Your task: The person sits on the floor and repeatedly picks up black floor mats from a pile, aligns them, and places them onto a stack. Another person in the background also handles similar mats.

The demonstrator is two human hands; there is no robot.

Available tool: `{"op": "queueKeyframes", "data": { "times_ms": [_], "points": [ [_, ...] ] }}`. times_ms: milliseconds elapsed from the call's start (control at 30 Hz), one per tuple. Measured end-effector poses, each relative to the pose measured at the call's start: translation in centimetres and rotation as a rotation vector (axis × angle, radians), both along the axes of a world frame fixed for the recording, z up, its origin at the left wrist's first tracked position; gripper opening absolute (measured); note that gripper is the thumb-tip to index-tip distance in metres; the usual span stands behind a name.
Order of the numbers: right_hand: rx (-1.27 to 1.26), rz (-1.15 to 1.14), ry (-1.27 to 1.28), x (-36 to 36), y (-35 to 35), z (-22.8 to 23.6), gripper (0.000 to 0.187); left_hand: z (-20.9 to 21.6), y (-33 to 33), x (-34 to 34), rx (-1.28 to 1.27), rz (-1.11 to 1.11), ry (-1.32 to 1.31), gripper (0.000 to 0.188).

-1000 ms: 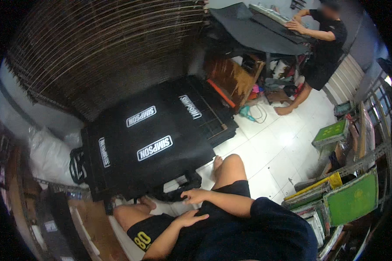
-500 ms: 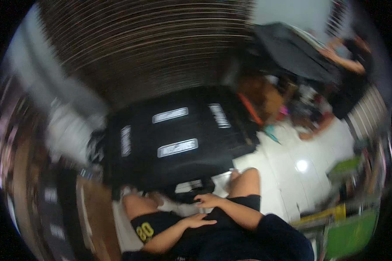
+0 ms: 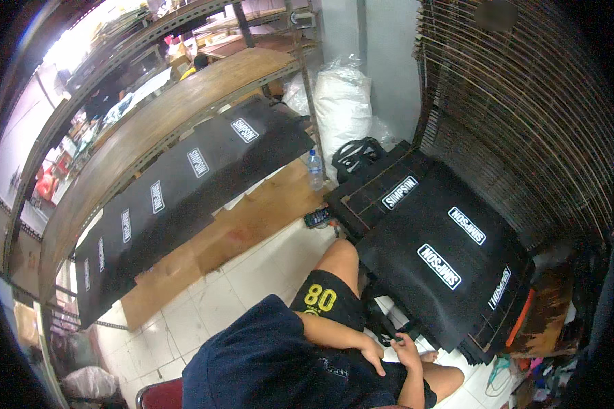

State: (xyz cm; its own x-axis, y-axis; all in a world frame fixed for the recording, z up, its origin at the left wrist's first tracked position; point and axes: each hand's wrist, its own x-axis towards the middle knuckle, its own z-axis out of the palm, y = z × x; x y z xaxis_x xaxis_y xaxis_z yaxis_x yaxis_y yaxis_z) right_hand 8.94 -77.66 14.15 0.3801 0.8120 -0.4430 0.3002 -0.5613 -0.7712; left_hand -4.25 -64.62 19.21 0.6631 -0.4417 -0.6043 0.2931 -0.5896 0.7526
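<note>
My left hand (image 3: 372, 357) rests over my lap, its fingers stretched out and nothing seen in them. Beside it, my right hand (image 3: 406, 351) is raised a little, fingers loosely bent and apart; no held object can be made out. Just beyond the right hand are black straps (image 3: 383, 320), and I cannot tell whether it touches them. In front of my knees lies a wide pile of black fabric panels (image 3: 416, 232) with white printed labels. Another black panel (image 3: 382, 178) sticks out at its far left side, near black looped handles (image 3: 356, 155).
Left stands a metal rack (image 3: 164, 136) with wooden shelves; a long row of labelled black panels (image 3: 205, 180) lies on its lower level over brown board (image 3: 184, 273). A water bottle (image 3: 314, 169), a phone (image 3: 317, 217) and white sacks (image 3: 344, 109) are near the pile.
My view has swung left, bringing the rack into sight and taking the co-worker at the right out of it. Both hands stay near my lap, slightly farther apart sideways.
</note>
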Motion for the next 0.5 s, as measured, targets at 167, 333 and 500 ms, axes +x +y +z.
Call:
{"op": "queueKeyframes", "data": {
  "times_ms": [167, 333, 500],
  "points": [
    [-0.026, 0.022, -0.015, -0.5, 0.7, 2.2, 0.039, -1.2, -0.4, 0.1, -0.013, 0.005, 0.027, 0.098],
    [-0.045, -0.047, 0.057, 0.0, 0.3, 1.2, 0.04, -0.9, -0.4, 0.1, 0.004, 0.033, -0.001, 0.097],
    [-0.039, -0.057, 0.068, 0.3, -0.4, -0.1, 0.039, 0.0, 0.0, 0.5, -0.023, -0.017, 0.026, 0.1]
  ]
}}
